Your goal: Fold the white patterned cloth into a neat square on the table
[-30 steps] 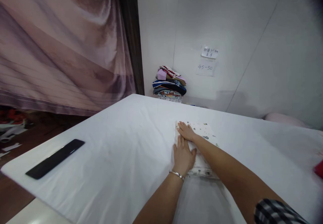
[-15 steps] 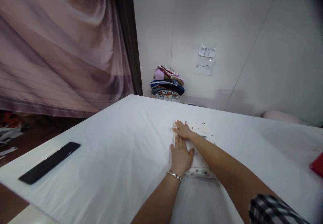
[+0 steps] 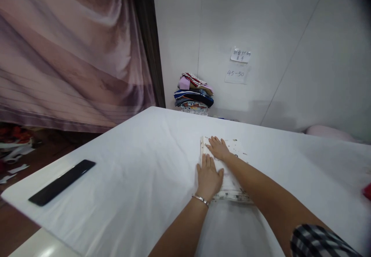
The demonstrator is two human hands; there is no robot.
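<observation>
A folded white cloth (image 3: 232, 180) with small dark printed marks lies on the white-covered table (image 3: 139, 164), its layered edge showing at the front and left. My left hand (image 3: 209, 177), with a silver bracelet at the wrist, presses flat on its left part, fingers stretched out. Farther back, my right hand (image 3: 218, 148) rests flat on the cloth's upper side with its fingers spread. Both hands are open and grip nothing. My forearms hide part of the cloth's right side.
On the left of the table lies a long black flat object (image 3: 62, 182). A stack of folded fabrics (image 3: 193, 94) stands beyond the far edge against the wall. Something red (image 3: 367, 191) shows at the right edge. A pinkish curtain (image 3: 75, 56) hangs at left.
My right hand has slid a little to the right across the cloth, off its left edge. The left hand stays nearly in place. The camera view has shifted slightly.
</observation>
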